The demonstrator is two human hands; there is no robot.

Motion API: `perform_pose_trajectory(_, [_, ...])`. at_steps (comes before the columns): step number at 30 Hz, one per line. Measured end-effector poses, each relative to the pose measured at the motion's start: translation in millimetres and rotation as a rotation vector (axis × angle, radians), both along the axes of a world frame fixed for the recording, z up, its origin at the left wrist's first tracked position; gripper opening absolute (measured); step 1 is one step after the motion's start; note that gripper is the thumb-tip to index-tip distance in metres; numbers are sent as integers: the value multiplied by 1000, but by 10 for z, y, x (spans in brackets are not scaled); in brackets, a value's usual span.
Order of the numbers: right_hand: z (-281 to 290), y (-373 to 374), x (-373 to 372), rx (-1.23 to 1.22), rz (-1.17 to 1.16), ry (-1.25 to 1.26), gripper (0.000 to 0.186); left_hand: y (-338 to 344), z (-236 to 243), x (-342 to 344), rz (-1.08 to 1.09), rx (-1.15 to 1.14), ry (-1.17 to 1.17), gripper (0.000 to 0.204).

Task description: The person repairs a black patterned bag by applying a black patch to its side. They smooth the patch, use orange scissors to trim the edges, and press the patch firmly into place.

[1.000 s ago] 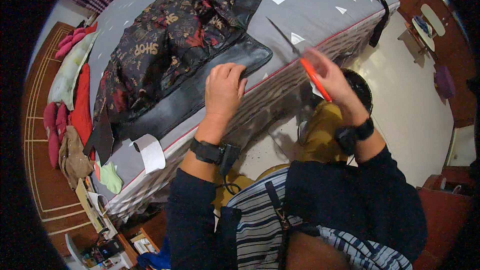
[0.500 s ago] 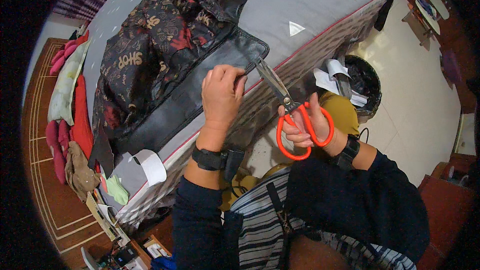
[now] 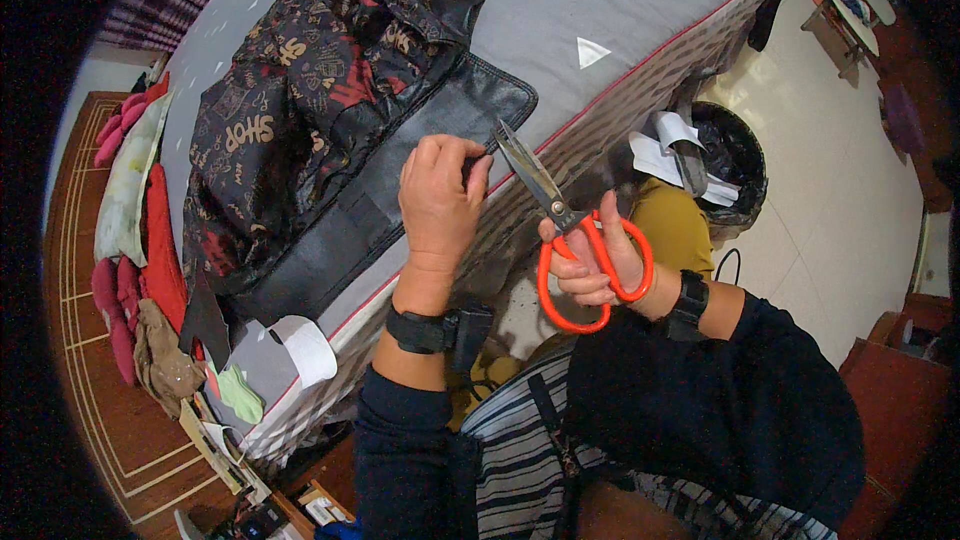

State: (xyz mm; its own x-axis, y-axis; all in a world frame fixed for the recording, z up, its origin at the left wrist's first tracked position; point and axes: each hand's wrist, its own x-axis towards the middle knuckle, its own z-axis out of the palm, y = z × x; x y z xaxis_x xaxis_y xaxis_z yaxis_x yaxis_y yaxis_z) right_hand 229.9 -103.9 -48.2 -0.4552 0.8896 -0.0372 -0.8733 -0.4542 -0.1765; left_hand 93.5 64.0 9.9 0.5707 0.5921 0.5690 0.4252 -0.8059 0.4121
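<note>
A black leather jacket (image 3: 345,225) with a dark printed lining lies spread along the near edge of a bed. My left hand (image 3: 443,195) is closed at the jacket's leather edge, its fingertips pinched against the border; whatever thread or bit they grip is too small to make out. In my right hand (image 3: 600,255) is a pair of scissors (image 3: 556,208) with orange loop handles, fingers through and around the loops. The blades point up and left, slightly parted, their tips by the leather edge just right of my left fingers.
The grey mattress (image 3: 620,0) with white triangles carries the jacket. A black-lined bin (image 3: 745,155) holding white scraps stands on the tiled floor at right. A white curved piece (image 3: 305,350) and a pale green sock (image 3: 240,392) lie at the bed's lower left corner.
My right hand has brought the scissors left and slightly down, so the tips are closer to my left fingers. The left hand stays at nearly the same place on the edge.
</note>
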Motion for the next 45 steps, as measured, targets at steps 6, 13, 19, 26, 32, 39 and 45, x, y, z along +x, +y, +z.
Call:
perform_pose_trajectory(6, [-46, 39, -104, 12, -37, -8, 78, -5, 9, -16, -8, 16, -6, 15])
perform_pose_trajectory(13, [-34, 65, -184, 33, -73, -53, 78, 4, -18, -37, -14, 22, -17, 15])
perform_pose_trajectory(19, [-48, 32, -220, -3, -72, -46, 80, -11, 9, -54, -11, 55, 4, 15])
perform_pose_trajectory(26, [422, -152, 325, 164, -283, -611, 80, -507, -4, -195, -136, -418, -194, 15])
perform_pose_trajectory(32, [566, -148, 807, 311, -547, -1209, 67, -386, 50, -149, -262, -1826, -979, 32])
perform_pose_trajectory(39, [787, 112, 1052, 438, -584, -1722, 42, -275, -23, 210, -61, -2002, -1407, 30])
perform_pose_trajectory(45, [1144, 144, 1182, 952, -622, -2298, 58, -418, 192, 34, 41, -1400, -888, 34])
